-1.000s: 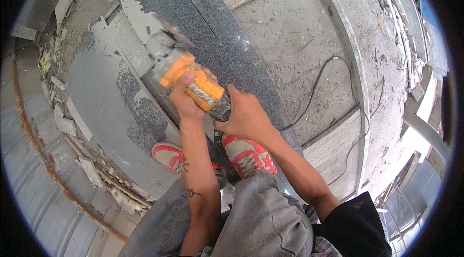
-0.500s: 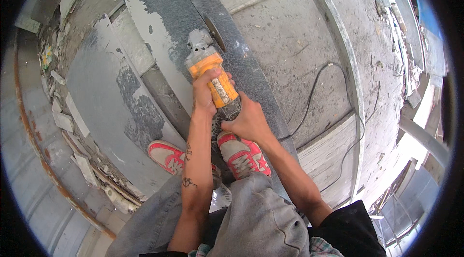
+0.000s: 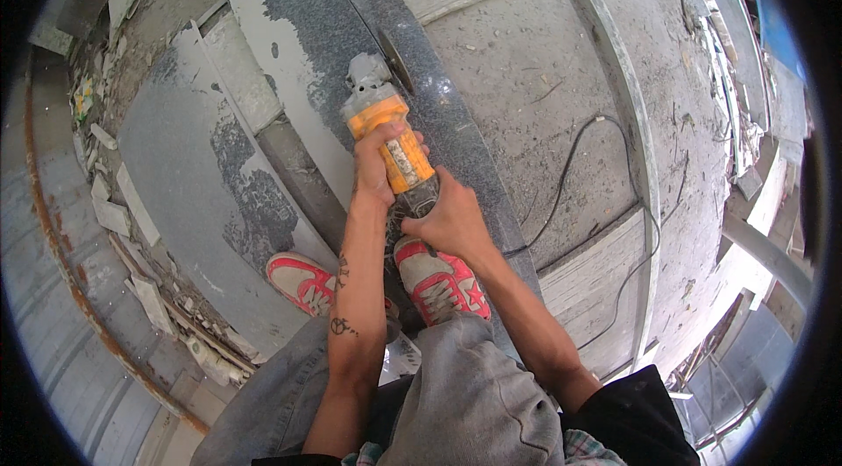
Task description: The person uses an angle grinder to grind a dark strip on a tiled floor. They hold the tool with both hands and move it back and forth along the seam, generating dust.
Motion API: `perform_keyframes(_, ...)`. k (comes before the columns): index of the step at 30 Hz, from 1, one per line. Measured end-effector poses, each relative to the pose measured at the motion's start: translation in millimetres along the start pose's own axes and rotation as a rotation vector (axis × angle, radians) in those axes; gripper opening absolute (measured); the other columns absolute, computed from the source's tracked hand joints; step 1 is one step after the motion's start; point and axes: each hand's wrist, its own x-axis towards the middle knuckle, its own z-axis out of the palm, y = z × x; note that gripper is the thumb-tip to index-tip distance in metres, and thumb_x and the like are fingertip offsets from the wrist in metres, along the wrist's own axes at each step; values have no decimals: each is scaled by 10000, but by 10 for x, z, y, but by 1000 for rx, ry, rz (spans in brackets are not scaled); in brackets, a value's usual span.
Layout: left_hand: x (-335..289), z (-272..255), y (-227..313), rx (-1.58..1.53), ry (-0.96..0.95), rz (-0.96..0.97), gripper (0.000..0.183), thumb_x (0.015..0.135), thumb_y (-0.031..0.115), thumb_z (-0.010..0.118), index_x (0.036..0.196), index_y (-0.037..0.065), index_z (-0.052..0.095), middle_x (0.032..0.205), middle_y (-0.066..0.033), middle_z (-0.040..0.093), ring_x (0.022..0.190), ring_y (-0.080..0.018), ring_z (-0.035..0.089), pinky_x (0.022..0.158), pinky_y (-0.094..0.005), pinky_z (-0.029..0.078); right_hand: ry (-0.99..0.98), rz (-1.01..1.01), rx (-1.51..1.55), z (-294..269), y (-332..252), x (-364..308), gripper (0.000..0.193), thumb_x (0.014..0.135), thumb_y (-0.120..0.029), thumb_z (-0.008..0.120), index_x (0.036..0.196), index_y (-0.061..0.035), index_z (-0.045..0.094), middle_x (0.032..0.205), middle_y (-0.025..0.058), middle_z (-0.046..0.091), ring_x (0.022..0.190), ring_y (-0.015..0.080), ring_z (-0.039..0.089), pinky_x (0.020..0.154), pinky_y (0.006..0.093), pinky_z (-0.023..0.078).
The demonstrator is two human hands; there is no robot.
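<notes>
An orange angle grinder (image 3: 403, 156) with a grey, dusty head is held by both my hands. My left hand (image 3: 375, 163) wraps round its orange body. Behind it, nearer to me, my right hand (image 3: 452, 219) grips the dark rear handle. The grinder's thin cutting disc (image 3: 396, 61) stands on edge at the right of the head, over a dark speckled stone slab (image 3: 462, 137). A straight cut line runs from the disc toward the slab's far end. Whether the disc spins, I cannot tell.
Another slab (image 3: 175, 159), patched grey and dark, lies at the left. A black cord (image 3: 568, 170) curves over the dusty floor at the right, crossing a long metal bar (image 3: 627, 98). Broken stone strips (image 3: 112, 216) litter the left edge. My red-and-beige shoes (image 3: 438, 282) are close behind the grinder.
The grinder and its disc have shifted very slightly to the right, with my left hand moving along. My grip on it is the same.
</notes>
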Motion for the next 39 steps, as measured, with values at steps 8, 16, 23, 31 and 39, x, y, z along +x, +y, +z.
perform_keyframes(8, 4, -8, -1, -31, -9, -11, 398, 782, 219, 620, 1085, -16, 517, 805, -147, 618, 674, -245, 648, 603, -363, 559, 28, -3, -20, 51, 16, 8, 843, 539, -236, 792, 1233, 119, 471, 942, 308, 643, 918, 419, 646, 827, 412, 516)
perform_keyframes(16, 35, -56, -31, -49, -17, -36, 404, 770, 239, 625, 1069, -10, 518, 808, -147, 613, 682, -252, 644, 620, -372, 561, 64, -47, -7, 62, 17, -7, 736, 554, -219, 810, 1137, 106, 500, 876, 295, 648, 864, 435, 647, 785, 444, 528)
perform_keyframes(23, 84, -67, 4, -63, -42, -28, 396, 773, 249, 605, 1070, 3, 515, 807, -147, 603, 678, -261, 637, 617, -383, 559, 62, -42, -31, 52, -24, 28, 669, 545, -226, 795, 1073, 90, 533, 866, 296, 648, 862, 436, 646, 788, 444, 524)
perform_keyframes(31, 321, 31, 348, -2, 11, -35, 393, 793, 258, 569, 1087, 6, 499, 796, -149, 595, 669, -266, 637, 606, -384, 559, 30, -30, -58, 17, -243, 365, 620, 552, -237, 777, 1042, 82, 572, 876, 286, 657, 868, 407, 659, 791, 419, 522)
perform_keyframes(39, 142, 18, 199, -30, 45, -66, 402, 793, 252, 583, 1096, 2, 497, 803, -152, 597, 672, -268, 638, 616, -392, 560, 6, -8, -61, 21, -145, 157, 614, 560, -237, 780, 1040, 82, 567, 877, 287, 657, 867, 410, 659, 802, 421, 516)
